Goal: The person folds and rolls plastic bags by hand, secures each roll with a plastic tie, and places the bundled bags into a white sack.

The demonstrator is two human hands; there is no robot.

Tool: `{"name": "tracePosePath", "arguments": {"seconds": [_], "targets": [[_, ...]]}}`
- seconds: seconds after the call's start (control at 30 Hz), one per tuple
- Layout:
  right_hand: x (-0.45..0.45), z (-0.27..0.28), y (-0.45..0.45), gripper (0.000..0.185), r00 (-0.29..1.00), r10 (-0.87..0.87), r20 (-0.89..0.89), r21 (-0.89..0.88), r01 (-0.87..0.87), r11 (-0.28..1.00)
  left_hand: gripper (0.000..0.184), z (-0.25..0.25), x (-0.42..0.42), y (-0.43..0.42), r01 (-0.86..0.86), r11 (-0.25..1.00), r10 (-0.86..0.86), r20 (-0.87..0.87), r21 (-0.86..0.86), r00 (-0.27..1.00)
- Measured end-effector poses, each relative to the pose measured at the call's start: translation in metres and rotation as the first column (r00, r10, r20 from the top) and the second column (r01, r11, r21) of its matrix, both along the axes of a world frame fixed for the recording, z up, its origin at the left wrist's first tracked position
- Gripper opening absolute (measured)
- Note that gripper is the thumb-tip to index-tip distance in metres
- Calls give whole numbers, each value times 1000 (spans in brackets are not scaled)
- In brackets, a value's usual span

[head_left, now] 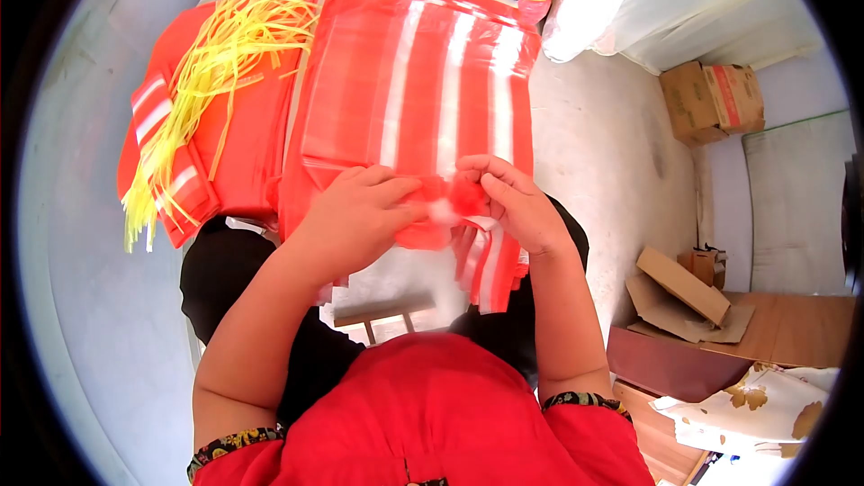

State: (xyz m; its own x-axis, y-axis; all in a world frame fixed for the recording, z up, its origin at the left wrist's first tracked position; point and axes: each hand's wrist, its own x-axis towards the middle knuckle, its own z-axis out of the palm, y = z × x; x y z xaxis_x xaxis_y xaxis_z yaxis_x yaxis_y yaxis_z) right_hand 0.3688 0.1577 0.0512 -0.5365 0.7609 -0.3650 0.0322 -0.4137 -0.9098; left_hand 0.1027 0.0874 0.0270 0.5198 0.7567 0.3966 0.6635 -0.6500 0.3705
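Note:
A stack of red-and-white striped plastic bags (427, 81) lies in front of me, its near edge hanging over my lap. My left hand (360, 216) rests on the near left part of the top bag, its fingers bent over the red plastic. Just to the right, my right hand (508, 202) pinches a bunched bit of the same plastic between thumb and fingers. The plastic between the two hands is smeared by motion. Bundled yellow strips (229, 45) lie on a pile of folded red bags (261, 126) at the left.
A closed cardboard box (713, 101) stands at the right by the wall. Opened cardboard (684, 297) lies on a brown wooden surface (796, 324) at the lower right. White plastic (589, 0) hangs at the top. My knees are under the stack's near edge.

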Motion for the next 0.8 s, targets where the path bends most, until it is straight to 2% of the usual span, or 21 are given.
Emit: {"name": "tracePosePath", "arguments": {"seconds": [0.03, 0.07, 0.17, 0.3, 0.37, 0.47, 0.57, 0.7, 0.8], "targets": [[-4, -1, 1, 35, 998, -38, -50, -77, 34, 996, 42, 1, 0, 0, 1, 1000, -1, -15, -23, 1000], [1, -8, 4, 41, 989, 9, -149, -84, -22, 996, 41, 3, 0, 0, 2, 999, -4, -30, -47, 1000], [0, -9, 2, 46, 972, 133, -191, 113, -113, 987, 34, 2, -1, 0, 5, 998, -8, -50, -59, 999], [-10, -1, 4, 45, 987, 101, 121, 180, -122, 976, 29, 0, 3, 2, -15, 998, 16, -1, 60, 1000], [-24, 17, 0, 41, 963, 51, 263, 196, -105, 975, 29, -2, 3, 3, -1, 999, 1, 9, 54, 1000], [-35, 27, -1, 36, 928, 65, 368, 349, -202, 915, 29, -3, 1, 4, 21, 999, -22, 9, 41, 1000], [-42, 19, 5, 35, 945, 125, 301, 393, -243, 887, 33, 0, 0, 3, 41, 999, -41, 26, -22, 999], [-45, 5, 11, 41, 875, 87, 476, 453, -329, 829, 37, 3, 0, 0, 27, 995, -27, 2, -98, 1000], [-50, 9, 12, 44, 819, 71, 570, 449, -383, 807, 26, 0, 2, -2, -49, 999, 50, 81, -24, 995]]}}
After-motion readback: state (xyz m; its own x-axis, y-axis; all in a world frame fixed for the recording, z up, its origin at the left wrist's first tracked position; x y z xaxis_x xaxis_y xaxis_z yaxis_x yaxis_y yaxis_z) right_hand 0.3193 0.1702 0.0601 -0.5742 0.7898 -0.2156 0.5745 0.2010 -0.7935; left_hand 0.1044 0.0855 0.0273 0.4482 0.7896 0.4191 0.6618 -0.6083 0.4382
